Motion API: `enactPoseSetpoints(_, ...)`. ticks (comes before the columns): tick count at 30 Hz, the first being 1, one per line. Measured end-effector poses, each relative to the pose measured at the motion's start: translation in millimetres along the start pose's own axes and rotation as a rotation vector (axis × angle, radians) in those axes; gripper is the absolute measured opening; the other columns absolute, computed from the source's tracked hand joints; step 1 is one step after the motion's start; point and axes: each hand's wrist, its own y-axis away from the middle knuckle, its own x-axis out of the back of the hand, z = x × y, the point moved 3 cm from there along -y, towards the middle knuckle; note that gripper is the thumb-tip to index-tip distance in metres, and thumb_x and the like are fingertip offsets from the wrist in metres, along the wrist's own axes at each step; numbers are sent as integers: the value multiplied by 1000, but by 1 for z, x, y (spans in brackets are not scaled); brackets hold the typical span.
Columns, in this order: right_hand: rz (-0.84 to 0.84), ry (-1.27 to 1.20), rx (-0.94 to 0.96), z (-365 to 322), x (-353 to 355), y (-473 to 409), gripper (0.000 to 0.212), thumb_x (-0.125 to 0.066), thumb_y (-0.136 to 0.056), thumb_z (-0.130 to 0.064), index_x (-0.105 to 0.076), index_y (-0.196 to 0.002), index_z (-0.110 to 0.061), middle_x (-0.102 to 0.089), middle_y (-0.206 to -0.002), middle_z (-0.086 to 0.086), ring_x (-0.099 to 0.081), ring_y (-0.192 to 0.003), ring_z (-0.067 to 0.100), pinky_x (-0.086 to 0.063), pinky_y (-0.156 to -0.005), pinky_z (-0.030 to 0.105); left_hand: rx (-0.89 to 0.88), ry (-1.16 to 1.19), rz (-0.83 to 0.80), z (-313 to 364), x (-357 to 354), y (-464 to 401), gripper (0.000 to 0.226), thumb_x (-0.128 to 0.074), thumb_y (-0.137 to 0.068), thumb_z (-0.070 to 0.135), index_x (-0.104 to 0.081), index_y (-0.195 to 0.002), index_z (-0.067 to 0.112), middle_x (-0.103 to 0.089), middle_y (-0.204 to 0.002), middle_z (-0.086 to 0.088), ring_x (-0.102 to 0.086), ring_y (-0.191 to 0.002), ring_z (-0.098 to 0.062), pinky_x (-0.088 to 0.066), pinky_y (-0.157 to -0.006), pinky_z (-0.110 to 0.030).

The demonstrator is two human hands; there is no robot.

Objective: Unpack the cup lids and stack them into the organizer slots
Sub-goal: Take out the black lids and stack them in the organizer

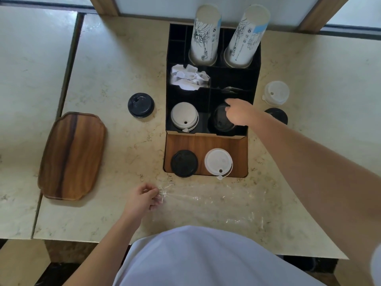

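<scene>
Clear plastic wrap (206, 199) is pinched on the worktop (115, 69) by the left hand (142, 200), while black lids (223, 119) are steadied in the organizer's (254, 79) front-right slot by the right hand's (239, 112) curled fingers, where the stack could be tipped.

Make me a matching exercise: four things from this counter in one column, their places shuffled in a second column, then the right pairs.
Things
1. wooden tray
2. crumpled white paper
3. clear plastic wrap
4. right hand

Places
A. over the organizer's front right slot, at a black lid
B. on the counter's near edge, pinched by the left hand
C. far left of the counter
D. in a middle left compartment of the black organizer

Pairs: 1-C, 2-D, 3-B, 4-A
</scene>
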Motion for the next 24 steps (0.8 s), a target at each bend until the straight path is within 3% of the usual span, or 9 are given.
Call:
enactPoseSetpoints(2,-15,48,19,-1,3,-3,52,-39,-105,-11,-31,-156,-12,-42,-154,14,-54,-127,35,-51,-93,39,5,9,2,0,-1,0,6,-61,-99,7,-64,-95,4,-71,-68,-9,-64,-52,-15,-50,-54,-29)
enactPoseSetpoints(5,46,3,0,3,6,-9,45,-44,-101,-8,-48,-145,-16,-59,-133,17,-68,-101,37,-61,-68,41,7,22,8,0,-1,0,7,-61,-99,7,-64,-95,2,-70,-66,-7,-62,-51,-13,-50,-54,-29)
enactPoseSetpoints(8,68,15,-60,8,0,-9,44,-52,-98,-5,-53,-140,-19,-60,-124,16,-70,-83,35,-64,-65,48,1,9,19,2,-1,2,7,-62,-99,7,-64,-97,1,-70,-64,-5,-63,-51,-12,-51,-54,-28)
enactPoseSetpoints(11,312,203,43,5,-5,-1,37,-63,-93,-23,-58,-129,-16,-60,-123,13,-67,-91,34,-61,-73,47,3,11,21,3,-2,3,8,-63,-99,8,-65,-99,0,-71,-64,-5,-63,-52,-14,-53,-55,-29)
enactPoseSetpoints(14,436,283,148,2,-17,9,61,-71,-83,-49,-55,-132,-18,-56,-127,12,-63,-103,34,-59,-76,45,10,23,24,3,-1,3,10,-63,-99,8,-65,-101,-1,-72,-67,-7,-61,-52,-15,-53,-56,-30)
enactPoseSetpoints(17,368,341,175,2,-28,14,76,-74,-77,-57,-51,-139,-21,-55,-131,11,-55,-116,35,-53,-82,46,25,32,20,3,-1,1,13,-64,-98,8,-64,-103,-4,-72,-69,-9,-61,-53,-17,-51,-56,-30)
enactPoseSetpoints(24,274,367,194,7,-30,11,80,-81,-77,-43,-45,-145,-20,-56,-133,12,-52,-120,36,-53,-88,48,21,24,11,2,-1,1,14,-64,-98,8,-64,-104,-5,-74,-69,-8,-67,-56,-17,-54,-51,-26)
